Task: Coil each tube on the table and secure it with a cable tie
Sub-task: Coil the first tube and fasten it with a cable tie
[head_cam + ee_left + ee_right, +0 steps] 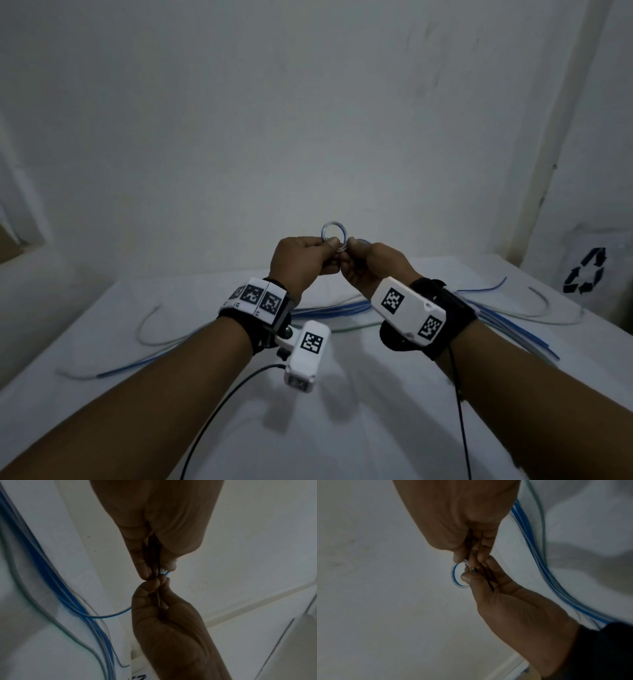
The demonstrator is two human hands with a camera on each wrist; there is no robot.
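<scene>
Both forearms reach forward over the white worktop [342, 428], wrist cameras strapped on. Hands raised above the surface, meeting at centre.

Left hand [298, 262]: fingers curled, thumb and forefinger pinching the small coil [334, 233] at its lower edge. Right hand [373, 265]: also curled, pinching the same spot from the other side. Fingertips of the two hands touch or nearly so. A thin dark strip runs between the fingers in the right wrist view, possibly the cable tie; too dim to be sure.

Coil: clear tube with a blue line, a few tight turns, held in the air just above the knuckles. The ring stands upright, its open face turned toward the wearer and the far wall; its axis runs near to far. One loose blue tail [109, 615] trails from the hands down toward the worktop.

Beyond the hands, a bundle of uncoiled blue and clear tubes [329, 310] lies across the worktop, long axis left to right, ends curling up on either side. Behind it, the plain wall; at far right a white bag [585, 274] with a recycling mark.

Risks, as I judge them: the tube looks springy, so any slackening of either pinch could let the turns spring open. The trailing tail could snag the bundle. Threading a tie in this dim light may miss a turn.
</scene>
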